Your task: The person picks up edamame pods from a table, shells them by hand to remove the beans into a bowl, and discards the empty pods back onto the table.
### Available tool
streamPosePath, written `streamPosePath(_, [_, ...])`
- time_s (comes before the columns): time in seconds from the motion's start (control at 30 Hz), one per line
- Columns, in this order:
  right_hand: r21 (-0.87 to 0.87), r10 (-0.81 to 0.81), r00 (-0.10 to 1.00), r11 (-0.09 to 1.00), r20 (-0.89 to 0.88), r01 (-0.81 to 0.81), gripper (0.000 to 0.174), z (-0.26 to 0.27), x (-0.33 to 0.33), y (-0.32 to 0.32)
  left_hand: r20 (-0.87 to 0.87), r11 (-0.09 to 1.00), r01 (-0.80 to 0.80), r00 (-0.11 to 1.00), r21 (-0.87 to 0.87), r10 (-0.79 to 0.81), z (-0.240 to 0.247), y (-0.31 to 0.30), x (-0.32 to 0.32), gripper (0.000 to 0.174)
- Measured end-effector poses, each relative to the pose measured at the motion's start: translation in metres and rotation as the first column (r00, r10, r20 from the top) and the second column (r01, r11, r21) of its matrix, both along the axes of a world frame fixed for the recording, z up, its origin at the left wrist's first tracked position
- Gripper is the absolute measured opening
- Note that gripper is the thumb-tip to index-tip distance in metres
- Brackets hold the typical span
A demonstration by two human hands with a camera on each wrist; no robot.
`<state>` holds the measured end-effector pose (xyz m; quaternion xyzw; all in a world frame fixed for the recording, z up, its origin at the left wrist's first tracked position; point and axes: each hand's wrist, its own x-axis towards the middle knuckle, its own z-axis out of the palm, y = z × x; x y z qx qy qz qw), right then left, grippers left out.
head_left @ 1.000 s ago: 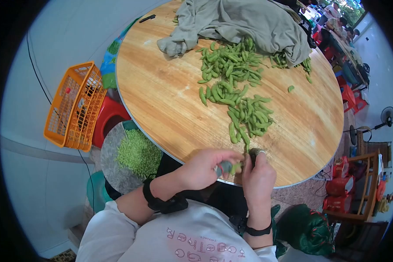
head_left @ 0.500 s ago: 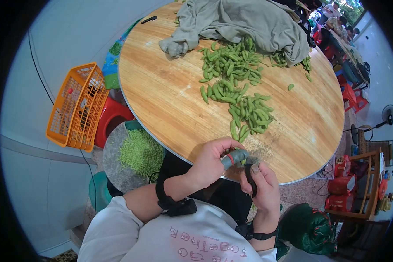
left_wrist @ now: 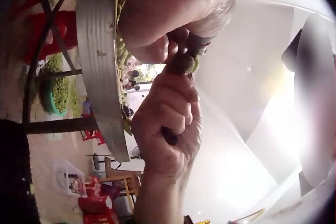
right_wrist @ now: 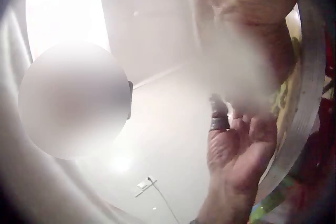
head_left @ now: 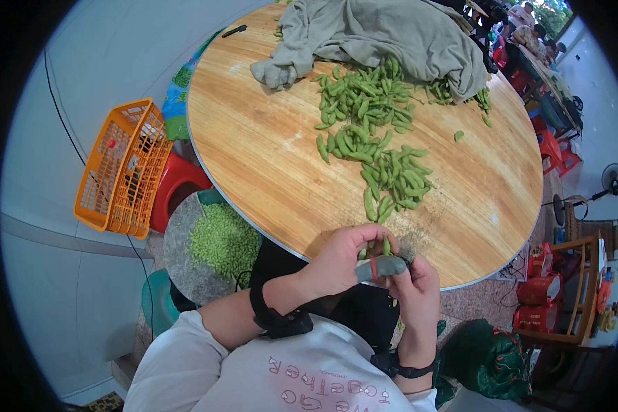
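Over the near edge of the round wooden table (head_left: 281, 185), my left hand (head_left: 333, 264) holds a green soybean pod (head_left: 386, 246) between its fingers. A grey cover with a red band (head_left: 381, 267) wraps its thumb. Close against it, my right hand (head_left: 422, 292) grips a small dark-handled tool, its fingers curled round the handle; the left wrist view shows the dark handle (left_wrist: 169, 136) poking out of the fist. The tool's working end is mostly hidden, so I cannot tell its kind. Ahead of the hands lies a pile of soybean pods (head_left: 398, 175).
A grey cloth (head_left: 384, 34) covers the far side of the table, beside a black pen (head_left: 234, 31). Lower left, shelled beans (head_left: 223, 240) lie in a round container by a red stool (head_left: 175, 185) and an orange basket (head_left: 110, 172). A green sack (head_left: 484, 357) is at right.
The hands have come back from the pods toward the table edge. The tool showed beside the left thumb half a second ago; now the grey-covered thumb lies across in front of the right hand.
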<state>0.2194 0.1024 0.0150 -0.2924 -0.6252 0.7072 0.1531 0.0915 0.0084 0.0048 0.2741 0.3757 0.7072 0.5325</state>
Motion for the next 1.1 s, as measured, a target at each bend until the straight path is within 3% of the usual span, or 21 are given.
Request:
streamPosePath(0.07, [0.123, -0.008, 1.0, 0.992, -0.017, 0.01, 0.012, -0.009, 0.0, -0.002, -0.385, 0.969, -0.174, 0.918, -0.174, 0.095, -0.006, 0.002, 0.001, 0.022])
streamPosePath(0.13, [0.246, -0.015, 0.999, 0.969, -0.035, 0.023, 0.013, -0.008, 0.0, 0.0, -0.41, 0.969, -0.162, 0.909, -0.188, 0.072, 0.0, 0.002, -0.004, 0.026])
streamPosePath(0.2, [-0.158, -0.032, 0.999, 0.987, -0.01, 0.03, 0.012, 0.0, 0.0, 0.004, -0.437, 0.967, -0.155, 0.898, -0.2, 0.053, 0.001, 0.001, -0.008, 0.029])
streamPosePath(0.23, [-0.155, -0.03, 0.999, 0.988, -0.013, 0.028, 0.012, 0.002, 0.0, 0.006, -0.409, 0.983, -0.12, 0.911, -0.138, 0.053, -0.004, 0.001, -0.01, 0.029])
streamPosePath(0.3, [-0.545, -0.015, 0.978, 0.832, -0.209, -0.104, 0.012, 0.003, 0.0, 0.009, -0.38, 0.994, -0.085, 0.923, -0.075, 0.051, -0.011, 0.001, -0.013, 0.029])
streamPosePath(0.43, [-0.493, -0.028, 0.985, 0.868, -0.168, -0.06, 0.012, -0.002, -0.004, 0.01, -0.332, 0.994, -0.103, 0.937, 0.034, 0.109, -0.02, 0.008, -0.011, 0.029])
streamPosePath(0.47, [-0.074, -0.055, 0.996, 0.996, -0.077, 0.05, 0.012, -0.005, -0.007, 0.011, -0.307, 0.987, -0.16, 0.938, 0.019, 0.158, -0.022, 0.009, -0.009, 0.029])
streamPosePath(0.5, [0.366, -0.12, 0.993, 0.924, -0.005, 0.114, 0.012, -0.006, -0.009, 0.012, -0.305, 0.987, -0.161, 0.939, 0.019, 0.159, -0.019, 0.009, -0.01, 0.029])
streamPosePath(0.53, [0.367, -0.121, 0.993, 0.923, -0.002, 0.113, 0.012, -0.005, -0.012, 0.013, -0.606, 0.978, -0.199, 0.771, 0.062, 0.195, -0.012, 0.009, -0.012, 0.03])
streamPosePath(0.57, [0.37, -0.101, 0.992, 0.921, -0.071, 0.121, 0.012, -0.004, -0.016, 0.015, -0.831, 0.969, -0.22, 0.513, 0.115, 0.215, -0.006, 0.009, -0.012, 0.03])
streamPosePath(0.63, [0.372, -0.079, 0.987, 0.92, -0.138, 0.125, 0.013, -0.002, -0.016, 0.016, -0.824, 0.97, -0.242, 0.544, 0.028, 0.16, 0.001, 0.005, -0.008, 0.029])
streamPosePath(0.73, [0.436, -0.009, 1.0, 0.9, 0.008, 0.005, 0.01, -0.002, -0.012, 0.014, -0.827, 0.97, -0.243, 0.551, -0.031, 0.112, 0.003, 0.001, -0.013, 0.027])
streamPosePath(0.8, [0.016, -0.032, 0.995, 0.999, -0.095, 0.034, 0.009, -0.003, -0.013, 0.012, -0.84, 0.975, -0.221, 0.53, -0.007, 0.114, 0.0, -0.002, -0.021, 0.026])
streamPosePath(0.83, [0.013, -0.035, 0.995, 0.999, -0.092, 0.036, 0.009, -0.005, -0.011, 0.013, -0.882, 0.977, -0.139, 0.424, 0.159, 0.204, -0.003, -0.004, -0.026, 0.023])
streamPosePath(0.87, [-0.288, -0.012, 0.986, 0.957, -0.167, -0.037, 0.008, -0.007, -0.008, 0.018, -0.896, 0.95, -0.036, 0.322, 0.312, 0.306, -0.006, -0.005, -0.028, 0.021])
streamPosePath(0.9, [-0.554, -0.015, 0.969, 0.823, -0.245, -0.128, 0.008, -0.006, -0.009, 0.019, -0.895, 0.95, -0.034, 0.326, 0.31, 0.303, -0.004, -0.005, -0.027, 0.021])
streamPosePath(0.93, [-0.555, -0.014, 0.97, 0.823, -0.241, -0.126, 0.008, -0.004, -0.012, 0.015, -0.87, 0.974, -0.143, 0.439, 0.178, 0.223, -0.001, -0.005, -0.024, 0.021])
streamPosePath(0.97, [-0.317, -0.056, 0.987, 0.948, -0.153, 0.004, 0.007, 0.0, -0.018, 0.009, -0.82, 0.972, -0.232, 0.551, 0.029, 0.156, 0.0, -0.005, -0.022, 0.02])
streamPosePath(1.0, [-0.045, -0.12, 0.99, 0.992, -0.079, 0.117, 0.007, 0.003, -0.024, 0.004, -0.819, 0.972, -0.233, 0.553, 0.026, 0.154, -0.004, -0.004, -0.022, 0.02])
streamPosePath(1.03, [-0.047, -0.12, 0.99, 0.992, -0.077, 0.117, 0.007, 0.002, -0.026, 0.003, -0.841, 0.967, -0.254, 0.519, 0.017, 0.151, -0.011, -0.002, -0.022, 0.021])
streamPosePath(1.1, [0.345, -0.096, 0.994, 0.932, -0.052, 0.109, 0.008, -0.003, -0.029, 0.003, -0.862, 0.962, -0.274, 0.485, 0.01, 0.148, -0.017, 0.002, -0.022, 0.022])
